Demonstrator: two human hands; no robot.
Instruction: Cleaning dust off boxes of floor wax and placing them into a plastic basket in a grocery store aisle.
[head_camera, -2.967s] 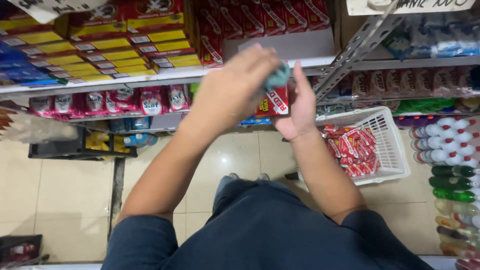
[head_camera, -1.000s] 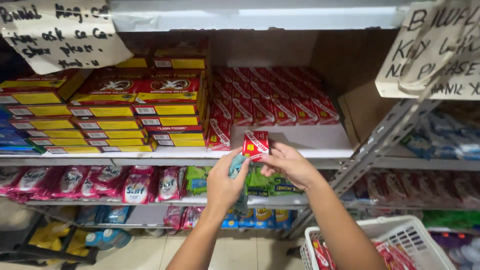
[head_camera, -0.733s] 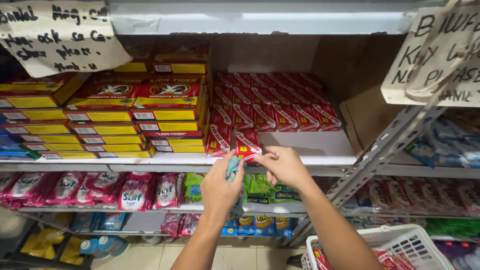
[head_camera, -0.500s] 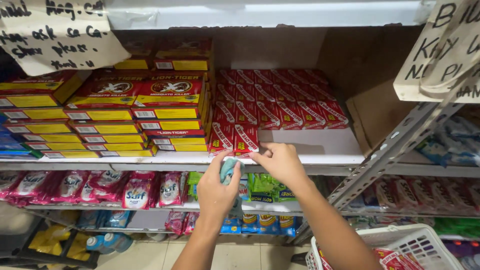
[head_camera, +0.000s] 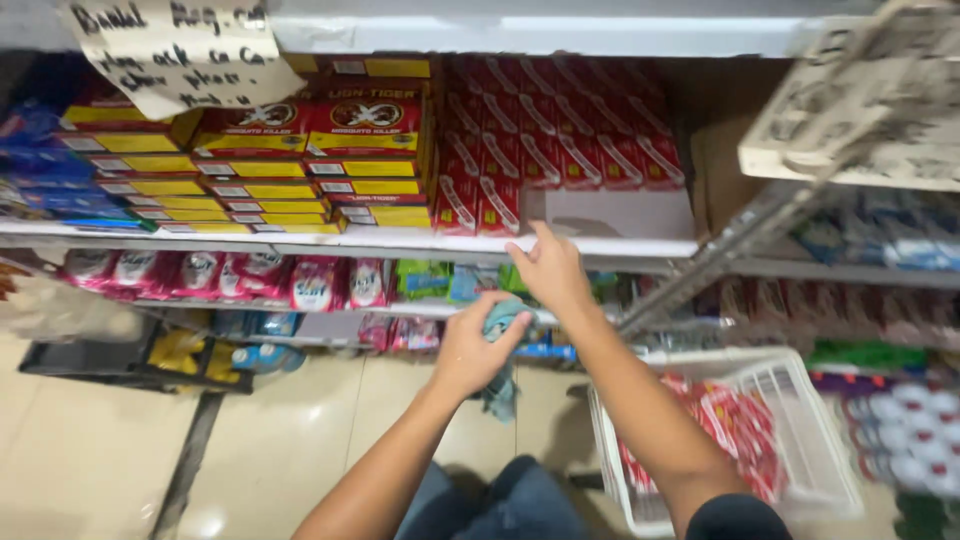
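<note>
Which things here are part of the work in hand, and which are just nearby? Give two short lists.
In hand: left hand gripping a cloth; right hand at the shelf edge; red packs; basket of red packs.
Nearby: yellow boxes, pink packets, paper sign, bottles.

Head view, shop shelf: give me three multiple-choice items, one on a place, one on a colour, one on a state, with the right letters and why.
1. Where is the white basket?
A. on the top shelf
B. low at the right, beside the right arm
C. in the left hand

2. What colour is the cloth in the left hand?
A. blue-green
B. orange
C. black

3. What is the right hand doing?
A. gripping a bottle
B. clenched in the basket
C. empty, fingers at the shelf edge

Answers: 1 B, it sits below the shelves with red packets inside. 2 A, teal fabric shows between and below the closed fingers. 3 C, nothing is in it, just right of the red packs.
</note>
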